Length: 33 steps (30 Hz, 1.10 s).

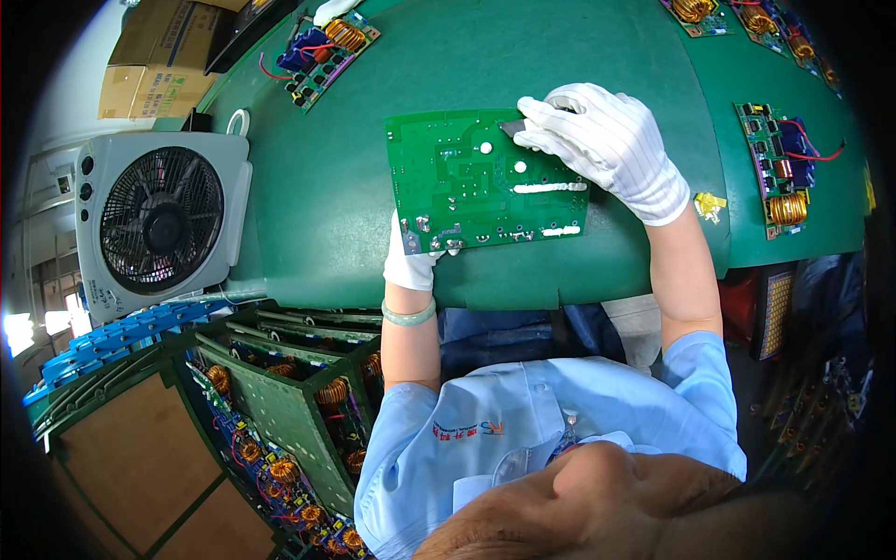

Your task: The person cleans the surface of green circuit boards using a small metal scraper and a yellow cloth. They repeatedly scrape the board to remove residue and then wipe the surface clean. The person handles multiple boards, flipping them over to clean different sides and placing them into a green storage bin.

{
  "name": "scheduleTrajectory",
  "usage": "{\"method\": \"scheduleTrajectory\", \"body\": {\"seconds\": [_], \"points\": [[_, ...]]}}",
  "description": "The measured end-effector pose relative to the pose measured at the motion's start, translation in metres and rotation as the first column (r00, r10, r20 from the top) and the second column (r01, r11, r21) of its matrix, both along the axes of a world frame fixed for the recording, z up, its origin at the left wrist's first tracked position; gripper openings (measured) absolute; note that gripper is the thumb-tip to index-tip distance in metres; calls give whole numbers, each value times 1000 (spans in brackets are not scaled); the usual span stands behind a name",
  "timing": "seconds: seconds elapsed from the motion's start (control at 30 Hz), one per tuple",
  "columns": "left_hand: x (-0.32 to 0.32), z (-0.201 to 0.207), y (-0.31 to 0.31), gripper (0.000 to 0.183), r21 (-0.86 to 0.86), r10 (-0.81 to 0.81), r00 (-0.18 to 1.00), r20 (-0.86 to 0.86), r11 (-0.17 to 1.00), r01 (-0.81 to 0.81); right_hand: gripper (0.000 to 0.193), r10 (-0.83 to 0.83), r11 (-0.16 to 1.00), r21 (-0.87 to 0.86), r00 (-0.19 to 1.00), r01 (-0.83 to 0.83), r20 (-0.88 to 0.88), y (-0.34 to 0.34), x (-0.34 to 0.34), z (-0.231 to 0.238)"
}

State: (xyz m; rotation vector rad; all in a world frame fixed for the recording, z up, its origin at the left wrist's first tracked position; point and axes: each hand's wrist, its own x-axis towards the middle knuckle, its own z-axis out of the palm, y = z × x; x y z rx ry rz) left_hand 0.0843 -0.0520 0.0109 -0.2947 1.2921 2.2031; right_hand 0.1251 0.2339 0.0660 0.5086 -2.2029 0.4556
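A green circuit board (448, 201) is held up over the table with its solder side showing. Silvery solder joints dot its lower left, and white strips and two white round spots lie on its face. My left hand (408, 269), in a white glove, grips the lower left edge; most of its fingers are hidden behind the board. Above the upper right part, my white-gloved right hand (597, 140) pinches a small dark grey flat piece (511, 128). The tip of this piece is at the board's surface, but I cannot tell whether it touches.
The green-topped table (448, 65) carries assembled boards with copper coils at the far left (327, 56), far right (695, 11) and right (777, 173). A scrap of yellow tape (709, 206) lies right of my wrist. A grey box fan (163, 215) and a green rack (280, 383) of boards stand left.
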Motion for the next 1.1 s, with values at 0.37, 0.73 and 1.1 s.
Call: {"method": "scheduleTrajectory", "body": {"seconds": [0.37,0.73,1.1], "points": [[0,2,3,29,-8,6,1000,-14,1000,-6,29,17,991,-135,1000,-15,13,10,-1,2],[4,5,3,28,-35,22,999,-31,999,-23,26,60,998,-27,998,-61,-4,5,-3,0],[4,4,0,28,-2,6,999,-34,1000,-6,29,57,998,-19,998,-57,-3,5,-4,-3]]}}
